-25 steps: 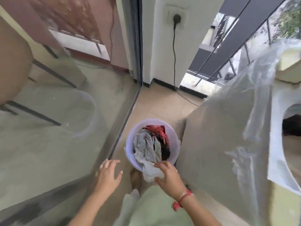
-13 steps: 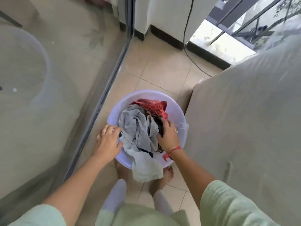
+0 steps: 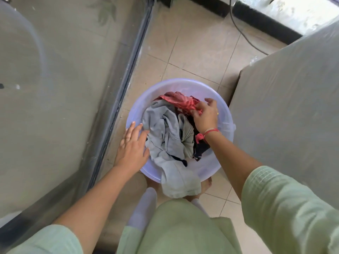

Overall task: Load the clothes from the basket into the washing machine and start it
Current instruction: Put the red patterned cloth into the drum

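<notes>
A pale lilac plastic basket stands on the tiled floor between my feet and the washing machine. It holds a grey garment that spills over the near rim, a red cloth at the back and a dark piece on the right. My right hand reaches into the basket and pinches the red cloth. My left hand rests flat on the basket's left rim, fingers straight, touching the grey garment's edge.
The grey covered side of the washing machine rises on the right, close to the basket. A glass sliding door with a dark frame runs along the left. A black cable trails over the beige tiles at the back.
My view has tilted down closer over the basket. My right hand moved from the grey garment's middle to the red cloth at the back and took hold of it. My left hand stays at the rim.
</notes>
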Demonstrator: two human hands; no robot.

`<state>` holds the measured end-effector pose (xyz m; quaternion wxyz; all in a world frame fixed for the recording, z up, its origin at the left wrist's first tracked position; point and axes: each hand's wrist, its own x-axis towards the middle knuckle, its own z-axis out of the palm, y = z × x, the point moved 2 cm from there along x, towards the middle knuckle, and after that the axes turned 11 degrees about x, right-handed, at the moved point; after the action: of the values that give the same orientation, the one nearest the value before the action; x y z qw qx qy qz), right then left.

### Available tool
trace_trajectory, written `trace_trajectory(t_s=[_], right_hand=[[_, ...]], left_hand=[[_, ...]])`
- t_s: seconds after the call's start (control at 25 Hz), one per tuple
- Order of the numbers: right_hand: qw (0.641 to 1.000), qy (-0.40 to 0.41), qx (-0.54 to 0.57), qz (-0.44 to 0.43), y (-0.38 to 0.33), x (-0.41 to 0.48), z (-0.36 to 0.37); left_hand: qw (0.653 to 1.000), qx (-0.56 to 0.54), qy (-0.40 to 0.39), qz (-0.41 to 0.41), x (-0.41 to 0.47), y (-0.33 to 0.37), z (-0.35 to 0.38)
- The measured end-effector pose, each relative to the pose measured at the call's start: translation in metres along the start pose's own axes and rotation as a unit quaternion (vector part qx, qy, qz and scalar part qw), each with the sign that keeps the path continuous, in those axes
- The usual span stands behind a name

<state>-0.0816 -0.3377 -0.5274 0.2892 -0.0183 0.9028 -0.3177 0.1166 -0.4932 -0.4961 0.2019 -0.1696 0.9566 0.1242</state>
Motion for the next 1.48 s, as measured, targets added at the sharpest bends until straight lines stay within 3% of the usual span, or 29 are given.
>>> trace_trajectory(t_s=[0.12, 0.24, 0.36, 0.48, 0.56, 0.88, 1.24, 1.4, 1.48], right_hand=[[0.988, 0.029, 0.145, 0.037, -0.002, 0.001, -0.004], [0.957, 0.107, 0.262, 0.063, 0.006, -0.016, -0.021], [0.934, 0.184, 0.3, 0.069, 0.016, -0.023, -0.044], [0.913, 0.211, 0.347, 0.041, 0.006, -0.027, -0.064], [0.909, 0.217, 0.354, -0.008, -0.013, -0.044, -0.075], [0.866, 0.284, 0.362, -0.196, -0.103, -0.136, -0.157], [0.841, 0.266, 0.314, -0.351, -0.245, -0.241, -0.308], [0.841, 0.243, 0.279, -0.396, -0.29, -0.294, -0.35], [0.845, 0.229, 0.238, -0.42, -0.317, -0.316, -0.371]], left_hand=[[0.999, 0.033, -0.009, -0.005, 0.001, 0.002, 0.003], [0.996, 0.083, -0.016, 0.016, 0.004, 0.011, 0.006], [0.996, 0.041, -0.065, 0.051, 0.01, 0.026, 0.02], [0.996, -0.03, -0.085, -0.026, 0.022, 0.035, 0.026], [0.993, -0.073, -0.074, -0.063, 0.029, 0.04, 0.02], [0.992, -0.123, -0.016, -0.018, 0.036, 0.052, -0.051], [0.971, -0.209, -0.03, 0.109, -0.028, 0.111, -0.239], [0.948, -0.276, 0.028, 0.157, -0.068, 0.138, -0.323], [0.92, -0.33, 0.086, 0.193, -0.086, 0.15, -0.37]])
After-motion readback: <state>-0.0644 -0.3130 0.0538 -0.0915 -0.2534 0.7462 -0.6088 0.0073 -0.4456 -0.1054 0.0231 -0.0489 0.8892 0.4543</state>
